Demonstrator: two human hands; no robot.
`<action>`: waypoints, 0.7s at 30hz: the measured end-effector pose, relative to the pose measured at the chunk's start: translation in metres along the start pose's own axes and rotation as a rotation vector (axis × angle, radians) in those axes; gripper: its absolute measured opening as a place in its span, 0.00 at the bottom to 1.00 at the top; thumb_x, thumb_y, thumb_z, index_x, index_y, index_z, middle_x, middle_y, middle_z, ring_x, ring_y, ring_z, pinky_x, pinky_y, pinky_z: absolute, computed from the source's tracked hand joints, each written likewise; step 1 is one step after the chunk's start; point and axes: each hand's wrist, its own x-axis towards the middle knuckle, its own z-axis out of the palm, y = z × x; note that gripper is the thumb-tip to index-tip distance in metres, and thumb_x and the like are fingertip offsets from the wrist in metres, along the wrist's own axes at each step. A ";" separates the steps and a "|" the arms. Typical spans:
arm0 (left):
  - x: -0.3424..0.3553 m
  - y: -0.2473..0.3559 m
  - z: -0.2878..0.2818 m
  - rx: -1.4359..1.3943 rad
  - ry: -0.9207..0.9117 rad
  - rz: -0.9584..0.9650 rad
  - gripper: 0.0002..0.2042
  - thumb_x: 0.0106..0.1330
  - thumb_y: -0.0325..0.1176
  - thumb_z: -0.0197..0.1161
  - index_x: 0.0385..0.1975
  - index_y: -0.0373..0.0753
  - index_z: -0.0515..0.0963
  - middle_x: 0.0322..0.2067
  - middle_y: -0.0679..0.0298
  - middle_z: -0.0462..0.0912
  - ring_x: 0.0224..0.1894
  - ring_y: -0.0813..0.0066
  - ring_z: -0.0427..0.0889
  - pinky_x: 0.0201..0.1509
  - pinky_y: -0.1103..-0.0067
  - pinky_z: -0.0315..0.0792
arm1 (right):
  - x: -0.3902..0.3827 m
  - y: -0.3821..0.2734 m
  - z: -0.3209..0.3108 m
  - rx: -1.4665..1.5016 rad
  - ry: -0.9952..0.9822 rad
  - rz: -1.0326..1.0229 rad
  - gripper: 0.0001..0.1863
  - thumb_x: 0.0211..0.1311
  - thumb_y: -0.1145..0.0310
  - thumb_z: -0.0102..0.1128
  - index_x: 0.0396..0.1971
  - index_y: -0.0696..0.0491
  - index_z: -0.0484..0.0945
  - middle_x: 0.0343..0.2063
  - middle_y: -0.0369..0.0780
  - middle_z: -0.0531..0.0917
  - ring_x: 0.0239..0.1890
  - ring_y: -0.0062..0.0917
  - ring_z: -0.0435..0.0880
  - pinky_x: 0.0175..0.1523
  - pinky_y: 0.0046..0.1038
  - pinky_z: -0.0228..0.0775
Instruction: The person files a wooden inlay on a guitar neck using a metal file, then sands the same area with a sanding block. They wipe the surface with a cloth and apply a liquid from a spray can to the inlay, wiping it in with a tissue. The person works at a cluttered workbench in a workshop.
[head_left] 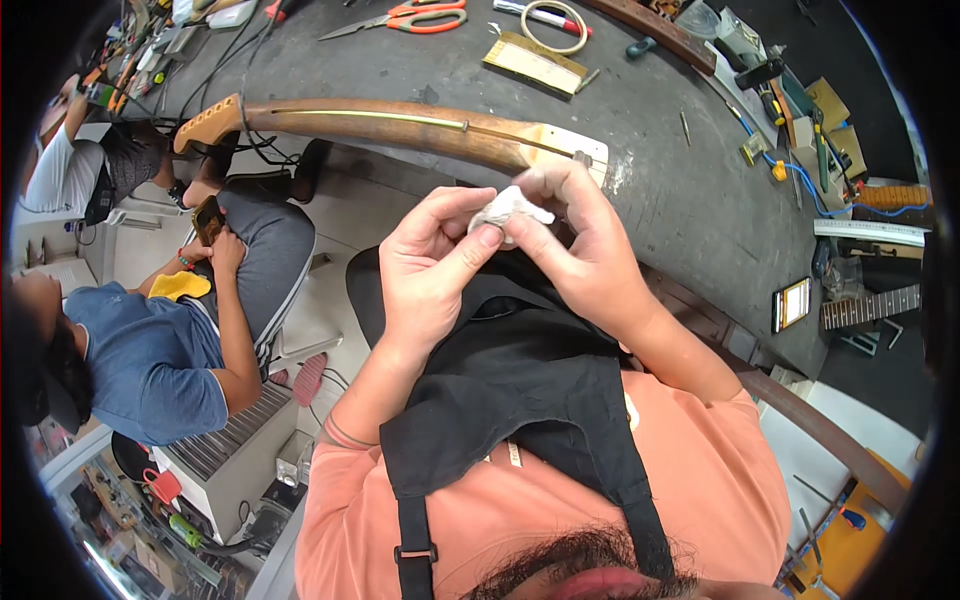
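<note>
A crumpled white wad [512, 205], which looks like tissue or cloth, is pinched between my two hands in front of my black apron. My left hand [430, 250] grips its left side with thumb and fingers. On the other side, my right hand [590, 250] has its thumb pressed on the wad and its fingers curled behind it, partly blurred. Just beyond my hands, a brown wooden guitar neck [385, 128] lies along the near edge of the bench, headstock to the left. A thin rod [370, 118] runs along its length.
On the grey workbench [640, 130] lie orange-handled scissors [425, 18], a tape ring [553, 28], a yellow-and-white packet [535, 65] and a phone [791, 305]. Tools and a fretted fingerboard [870, 307] crowd the right. Left of me a seated person [150, 350] holds a phone.
</note>
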 end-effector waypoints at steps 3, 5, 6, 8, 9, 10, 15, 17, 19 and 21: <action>-0.002 0.008 0.000 -0.099 0.038 -0.089 0.14 0.74 0.17 0.69 0.57 0.29 0.83 0.49 0.54 0.91 0.45 0.70 0.91 0.50 0.71 0.88 | 0.009 -0.010 -0.008 0.429 -0.105 0.273 0.14 0.80 0.66 0.69 0.55 0.58 0.80 0.48 0.37 0.87 0.50 0.19 0.84 0.57 0.28 0.78; -0.003 0.009 -0.006 -0.128 0.033 -0.119 0.12 0.75 0.18 0.69 0.56 0.30 0.83 0.47 0.54 0.91 0.44 0.70 0.92 0.49 0.72 0.88 | 0.013 -0.009 -0.008 0.449 -0.135 0.296 0.11 0.82 0.66 0.66 0.52 0.58 0.82 0.46 0.35 0.88 0.50 0.17 0.84 0.59 0.27 0.77; -0.003 0.006 -0.009 -0.128 0.019 -0.120 0.11 0.75 0.18 0.68 0.55 0.30 0.84 0.46 0.54 0.92 0.43 0.70 0.92 0.48 0.72 0.88 | 0.013 -0.004 -0.010 0.459 -0.150 0.313 0.11 0.82 0.66 0.66 0.51 0.58 0.83 0.45 0.35 0.88 0.49 0.17 0.84 0.59 0.27 0.77; -0.004 0.003 -0.009 -0.071 0.031 -0.117 0.10 0.76 0.20 0.68 0.54 0.31 0.84 0.44 0.55 0.92 0.42 0.71 0.91 0.46 0.74 0.87 | 0.015 0.003 -0.007 0.486 -0.134 0.350 0.10 0.81 0.67 0.68 0.50 0.59 0.83 0.43 0.35 0.89 0.44 0.16 0.83 0.53 0.28 0.78; -0.003 0.005 -0.005 -0.019 0.058 -0.121 0.09 0.76 0.22 0.69 0.53 0.31 0.84 0.43 0.56 0.92 0.41 0.71 0.91 0.46 0.74 0.86 | 0.015 0.000 0.000 0.317 -0.071 0.255 0.09 0.79 0.69 0.69 0.49 0.59 0.83 0.42 0.36 0.88 0.43 0.17 0.83 0.50 0.29 0.78; -0.002 0.002 -0.003 -0.002 0.075 -0.133 0.09 0.77 0.23 0.69 0.53 0.30 0.84 0.42 0.57 0.92 0.41 0.73 0.91 0.46 0.75 0.86 | 0.013 -0.003 0.004 0.140 0.006 0.158 0.09 0.78 0.70 0.70 0.48 0.59 0.83 0.41 0.36 0.88 0.41 0.17 0.83 0.48 0.30 0.78; -0.004 -0.007 0.009 0.014 0.200 -0.076 0.05 0.79 0.23 0.68 0.48 0.30 0.82 0.41 0.57 0.91 0.39 0.74 0.91 0.45 0.77 0.88 | 0.027 0.003 0.009 -0.514 0.103 -0.605 0.12 0.64 0.77 0.75 0.45 0.54 0.83 0.40 0.43 0.83 0.41 0.40 0.85 0.46 0.39 0.79; -0.002 -0.009 0.009 -0.058 0.245 -0.058 0.02 0.80 0.21 0.65 0.47 0.31 0.80 0.41 0.56 0.90 0.40 0.75 0.91 0.46 0.76 0.90 | 0.026 0.003 0.003 -0.586 -0.025 -0.719 0.20 0.57 0.77 0.74 0.51 0.54 0.85 0.47 0.42 0.85 0.48 0.39 0.86 0.52 0.40 0.81; 0.002 -0.004 0.010 -0.133 0.242 -0.105 0.03 0.81 0.21 0.62 0.49 0.31 0.79 0.44 0.55 0.90 0.43 0.73 0.92 0.50 0.74 0.91 | 0.027 0.002 0.002 -0.654 -0.053 -0.743 0.23 0.54 0.75 0.74 0.53 0.54 0.86 0.49 0.40 0.85 0.51 0.39 0.86 0.55 0.40 0.82; 0.001 0.004 0.020 -0.229 0.230 -0.135 0.05 0.82 0.22 0.60 0.52 0.31 0.79 0.48 0.55 0.89 0.47 0.71 0.91 0.54 0.71 0.91 | 0.026 -0.001 -0.007 -0.721 -0.057 -0.726 0.24 0.54 0.78 0.72 0.55 0.54 0.87 0.54 0.39 0.87 0.55 0.39 0.87 0.57 0.41 0.82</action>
